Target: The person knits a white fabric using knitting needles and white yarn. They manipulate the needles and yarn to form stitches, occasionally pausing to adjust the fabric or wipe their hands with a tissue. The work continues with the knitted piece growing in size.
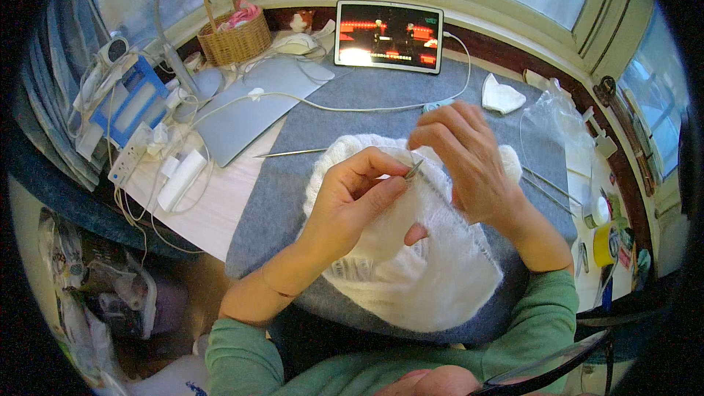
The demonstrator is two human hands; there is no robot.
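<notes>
A fuzzy white knitted piece (440, 286) lies bunched before me on a grey mat. My left hand (363, 192) pinches the knitting near a metal knitting-needle tip (415, 168), which pokes up between thumb and forefinger. Stitches run along a line from that tip down to the right. Just right of the tip, my right hand (465, 159) is raised over the knitting with curled fingers; its fingertips are partly hidden, so anything in them cannot be made out. Another needle (289, 153) sticks out leftward from the knitting.
A lit tablet (388, 37) stands at the back, its white cable (357, 109) crossing the grey mat (264, 220). Left are a closed laptop (264, 110), wicker basket (234, 38) and power strip (131, 154). Right lie two needles (550, 192), folded white cloth (501, 94) and yellow tape (604, 245).
</notes>
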